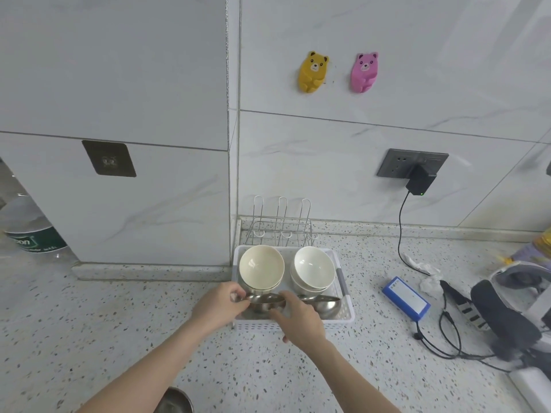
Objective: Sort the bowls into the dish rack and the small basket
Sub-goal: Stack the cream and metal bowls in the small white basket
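Note:
A white plastic basket [346, 289] stands on the counter against the wall corner. At its back, a cream bowl [261, 265] leans on the left and stacked white bowls [313, 268] lean on the right. At its front are two steel bowls. My left hand [217, 305] and my right hand [298, 318] both grip the left steel bowl [264, 302] by its rim. The right steel bowl [325, 305] rests tilted beside it. A wire dish rack [281, 228] stands behind the basket. Another steel bowl [176, 400] shows at the bottom edge.
A blue battery pack [406, 298] lies right of the basket. A black cable [401, 234] runs from a wall charger [420, 181] down to the counter. Dark gear and tangled cables [501, 317] fill the far right. A large water bottle [32, 231] stands at the far left.

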### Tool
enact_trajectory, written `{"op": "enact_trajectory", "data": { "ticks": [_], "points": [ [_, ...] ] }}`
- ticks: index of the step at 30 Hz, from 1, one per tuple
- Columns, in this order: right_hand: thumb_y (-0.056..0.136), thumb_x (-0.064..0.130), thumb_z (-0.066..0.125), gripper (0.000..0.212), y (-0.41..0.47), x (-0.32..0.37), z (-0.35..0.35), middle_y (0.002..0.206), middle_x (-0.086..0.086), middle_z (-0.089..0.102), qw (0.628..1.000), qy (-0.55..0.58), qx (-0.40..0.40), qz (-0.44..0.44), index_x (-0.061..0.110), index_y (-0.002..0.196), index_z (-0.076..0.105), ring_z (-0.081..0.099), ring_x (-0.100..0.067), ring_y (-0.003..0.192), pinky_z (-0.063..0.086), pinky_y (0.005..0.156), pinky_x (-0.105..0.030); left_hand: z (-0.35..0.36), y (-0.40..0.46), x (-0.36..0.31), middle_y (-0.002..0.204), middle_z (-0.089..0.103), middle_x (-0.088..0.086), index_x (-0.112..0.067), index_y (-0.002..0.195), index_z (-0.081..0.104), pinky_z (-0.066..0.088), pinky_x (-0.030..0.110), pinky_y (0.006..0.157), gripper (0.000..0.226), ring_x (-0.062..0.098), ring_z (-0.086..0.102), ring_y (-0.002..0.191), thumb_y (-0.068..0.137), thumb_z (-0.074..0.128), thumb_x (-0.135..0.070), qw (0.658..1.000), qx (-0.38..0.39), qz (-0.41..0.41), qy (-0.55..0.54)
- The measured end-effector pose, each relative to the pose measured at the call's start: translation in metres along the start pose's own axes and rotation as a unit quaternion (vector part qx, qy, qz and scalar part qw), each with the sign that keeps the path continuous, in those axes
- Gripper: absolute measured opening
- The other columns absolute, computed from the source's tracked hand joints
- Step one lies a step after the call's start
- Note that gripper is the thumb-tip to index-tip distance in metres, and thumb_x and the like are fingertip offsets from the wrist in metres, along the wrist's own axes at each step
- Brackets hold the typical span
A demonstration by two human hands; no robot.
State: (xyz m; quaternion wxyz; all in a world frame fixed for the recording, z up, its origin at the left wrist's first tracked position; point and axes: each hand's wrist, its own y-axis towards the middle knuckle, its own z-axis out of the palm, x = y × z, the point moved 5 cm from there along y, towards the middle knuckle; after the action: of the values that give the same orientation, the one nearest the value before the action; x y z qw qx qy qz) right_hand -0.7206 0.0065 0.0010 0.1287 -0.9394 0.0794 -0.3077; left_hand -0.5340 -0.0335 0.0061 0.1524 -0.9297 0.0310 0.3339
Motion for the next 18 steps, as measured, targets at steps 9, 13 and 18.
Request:
{"op": "enact_trajectory", "data": {
  "ticks": [9, 13, 18],
  "points": [
    [0.095, 0.030, 0.052, 0.028, -0.030, 0.038, 0.010, 0.106, 0.013, 0.061, 0.993, 0.041, -0.054, -0.095, 0.028, 0.123, 0.056, 0.062, -0.012, 0.093, 0.052, 0.078, -0.031, -0.046, -0.050, 0.061, 0.079, 0.071, -0.010, -0.035, 0.090, 0.062, 0.059, 0.039, 0.075, 0.009, 0.017, 0.071, 0.078, 0.087, 0.065, -0.044, 0.994, -0.050, -0.081, -0.055],
    [0.095, 0.034, 0.047, 0.032, -0.045, 0.048, 0.067, 0.105, 0.013, 0.062, 0.991, 0.014, 0.086, -0.099, 0.029, 0.124, 0.058, 0.059, -0.011, 0.086, 0.047, 0.071, -0.024, -0.044, -0.081, 0.109, 0.101, 0.065, -0.007, -0.026, 0.093, 0.062, 0.053, 0.032, 0.085, 0.013, 0.010, 0.062, 0.092, 0.085, 0.065, -0.036, 0.986, 0.044, -0.159, 0.008],
    [0.094, 0.033, 0.046, 0.036, -0.065, 0.050, 0.123, 0.113, 0.004, 0.065, 0.979, -0.007, 0.195, -0.064, 0.025, 0.127, 0.058, 0.063, -0.015, 0.091, 0.052, 0.081, -0.027, -0.027, -0.120, 0.145, 0.114, 0.050, -0.005, -0.025, 0.116, 0.053, 0.044, 0.025, 0.085, 0.036, 0.015, 0.050, 0.102, 0.082, 0.065, -0.034, 0.950, 0.181, -0.228, 0.116]
  ]
}}
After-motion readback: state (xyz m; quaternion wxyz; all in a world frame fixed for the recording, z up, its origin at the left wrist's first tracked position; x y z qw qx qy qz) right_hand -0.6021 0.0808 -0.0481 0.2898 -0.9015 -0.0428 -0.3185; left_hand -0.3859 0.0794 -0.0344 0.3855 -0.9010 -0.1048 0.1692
